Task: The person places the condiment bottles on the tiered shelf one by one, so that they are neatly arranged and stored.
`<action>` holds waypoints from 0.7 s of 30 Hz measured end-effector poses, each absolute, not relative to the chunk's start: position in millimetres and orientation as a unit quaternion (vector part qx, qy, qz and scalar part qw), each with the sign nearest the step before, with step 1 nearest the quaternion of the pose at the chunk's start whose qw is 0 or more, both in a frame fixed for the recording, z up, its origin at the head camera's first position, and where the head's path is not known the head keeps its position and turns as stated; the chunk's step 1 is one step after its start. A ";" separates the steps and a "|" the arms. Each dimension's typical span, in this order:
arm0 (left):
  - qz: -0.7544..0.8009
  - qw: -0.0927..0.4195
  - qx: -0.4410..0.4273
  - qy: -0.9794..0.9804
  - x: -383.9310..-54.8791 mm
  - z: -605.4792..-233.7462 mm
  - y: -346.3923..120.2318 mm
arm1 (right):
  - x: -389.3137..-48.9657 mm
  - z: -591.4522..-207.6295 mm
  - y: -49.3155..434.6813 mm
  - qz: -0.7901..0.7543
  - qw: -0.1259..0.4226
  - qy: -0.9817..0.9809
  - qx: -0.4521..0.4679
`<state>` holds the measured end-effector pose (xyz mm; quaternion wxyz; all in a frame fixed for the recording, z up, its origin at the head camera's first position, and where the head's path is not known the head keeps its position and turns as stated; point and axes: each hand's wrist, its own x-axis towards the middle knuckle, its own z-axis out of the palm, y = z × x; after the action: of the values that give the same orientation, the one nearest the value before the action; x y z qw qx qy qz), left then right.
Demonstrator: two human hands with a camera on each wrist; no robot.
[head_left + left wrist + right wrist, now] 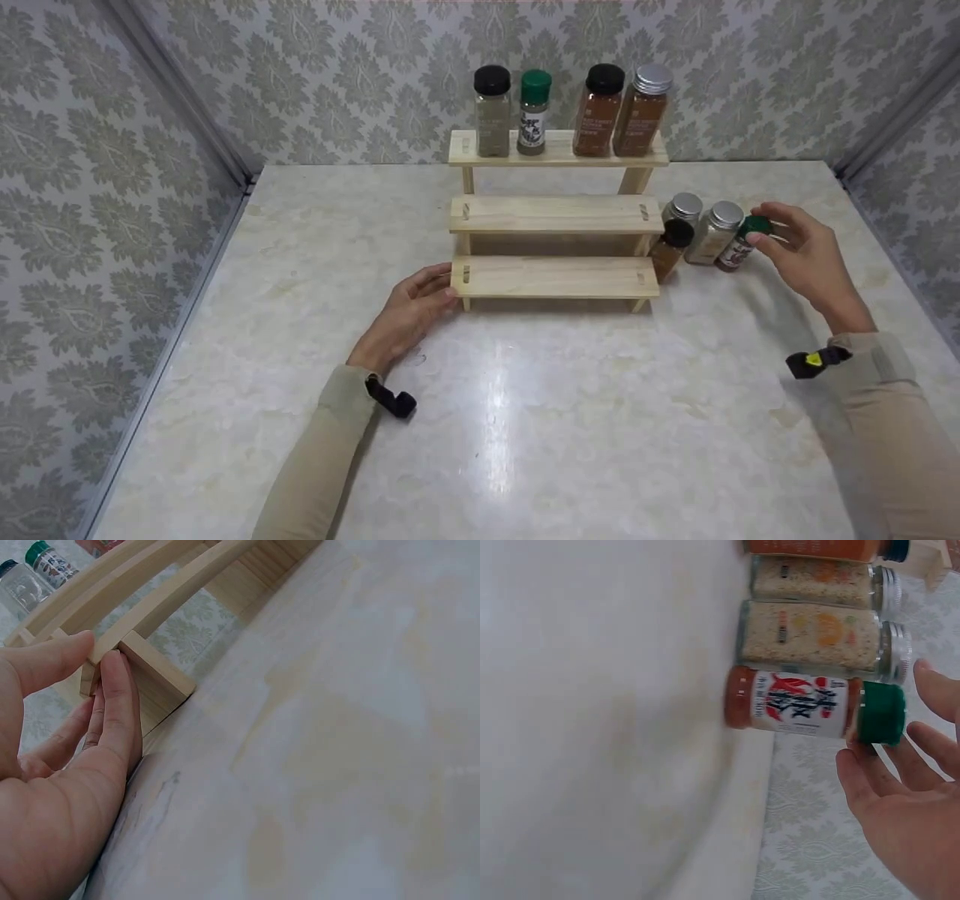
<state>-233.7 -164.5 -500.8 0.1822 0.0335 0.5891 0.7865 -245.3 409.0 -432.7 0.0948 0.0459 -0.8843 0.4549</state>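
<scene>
with the middle of the three-step wooden rack (555, 215) as the hub of the dial, the left hand (409, 309) sits at eight o'clock. it grips the near-left end of the lowest step, thumb on top and fingers tucked underneath.

the right hand (804, 251) is out at three o'clock, its thumb and fingers around the green lid of a small red-powder jar (737, 250). whether it is grasping that lid or has let it go i cannot tell (in the right wrist view the thumb seems to lie a little off it). the jar itself is at three o'clock, standing on the pale marbled table (570, 420).

just beside it, towards nine o'clock, is a silver-lidded jar (716, 234); past that come another silver-lidded one (684, 204) and a black-lidded orange jar (670, 251) close by the rack's right end.

four more stand upright on the top step: a black-lidded greyish jar (493, 120) at eleven o'clock, a small green-lidded jar (533, 120) nearer twelve, then two reddish ones, black-lidded (598, 120) and silver-lidded (642, 120), between twelve and one.
</scene>
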 end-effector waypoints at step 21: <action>0.791 0.178 0.027 0.585 -233.6 -499.9 -163.6 | -246.0 -446.6 409.5 0.439 0.082 -0.894 0.034</action>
<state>-233.6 -163.6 -499.9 0.1776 0.0273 0.5847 0.7911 -246.0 409.5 -446.6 0.0824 0.0340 -0.8942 0.4387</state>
